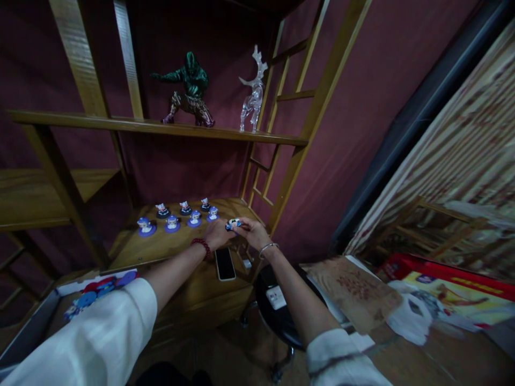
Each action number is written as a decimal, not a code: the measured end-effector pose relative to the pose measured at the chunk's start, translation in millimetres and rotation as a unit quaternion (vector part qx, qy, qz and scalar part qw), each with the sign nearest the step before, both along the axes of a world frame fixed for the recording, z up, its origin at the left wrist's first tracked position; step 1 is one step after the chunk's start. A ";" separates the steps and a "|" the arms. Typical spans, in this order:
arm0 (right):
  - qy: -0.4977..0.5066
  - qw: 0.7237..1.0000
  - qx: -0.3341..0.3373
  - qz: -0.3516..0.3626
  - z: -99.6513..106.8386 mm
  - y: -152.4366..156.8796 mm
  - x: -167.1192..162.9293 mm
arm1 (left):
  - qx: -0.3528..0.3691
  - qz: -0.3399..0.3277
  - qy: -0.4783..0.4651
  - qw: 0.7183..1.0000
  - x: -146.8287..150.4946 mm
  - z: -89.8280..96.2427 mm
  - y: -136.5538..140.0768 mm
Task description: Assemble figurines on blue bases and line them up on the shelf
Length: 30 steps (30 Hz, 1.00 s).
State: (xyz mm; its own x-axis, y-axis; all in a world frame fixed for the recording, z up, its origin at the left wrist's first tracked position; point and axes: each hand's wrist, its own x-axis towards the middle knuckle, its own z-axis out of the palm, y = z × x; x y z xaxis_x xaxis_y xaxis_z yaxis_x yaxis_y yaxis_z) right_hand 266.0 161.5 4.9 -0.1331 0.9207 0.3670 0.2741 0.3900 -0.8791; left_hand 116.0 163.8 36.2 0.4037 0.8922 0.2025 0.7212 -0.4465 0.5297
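A small blue and white figurine [233, 224] is pinched between my two hands above the right part of the wooden shelf. My left hand [217, 234], with a red bead bracelet at the wrist, closes on its left side. From the right, my right hand [253, 234] grips it with thumb and fingers. To the left stand several purple-based figurines [172, 224] in a front row. Behind them is a row of black-based figurines [185, 208]. Just below my hands lies a phone [225, 264] with a dark screen.
An open box [52, 308] with colourful pieces sits at the lower left. A green figure statue [193, 80] and a clear deer ornament [253, 99] stand on the upper shelf. At right are a black stool [281, 321], cardboard [350, 289] and a red box [462, 295].
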 end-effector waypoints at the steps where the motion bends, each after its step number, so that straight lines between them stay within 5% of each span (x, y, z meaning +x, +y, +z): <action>1: -0.008 1.000 0.000 0.001 0.0 0.5 1.0 | 0.011 0.000 -0.002 1.000 -0.1 -1.7 0.7; 15: -0.040 0.999 -0.019 0.032 6.3 0.6 8.8 | 0.104 -0.036 0.065 0.992 -13.9 -9.4 9.6; 30: -0.040 0.998 0.017 0.039 -1.0 8.5 12.9 | 0.082 -0.038 0.052 0.995 -13.3 -12.3 11.8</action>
State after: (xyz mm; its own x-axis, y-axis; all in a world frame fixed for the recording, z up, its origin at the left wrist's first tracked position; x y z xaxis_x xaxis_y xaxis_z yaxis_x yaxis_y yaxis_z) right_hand 279.0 170.0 3.9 -0.2344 0.8935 0.3830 0.3113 0.4422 -0.8411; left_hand 102.8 175.6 23.9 0.4943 0.8169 0.2973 0.7293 -0.5758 0.3696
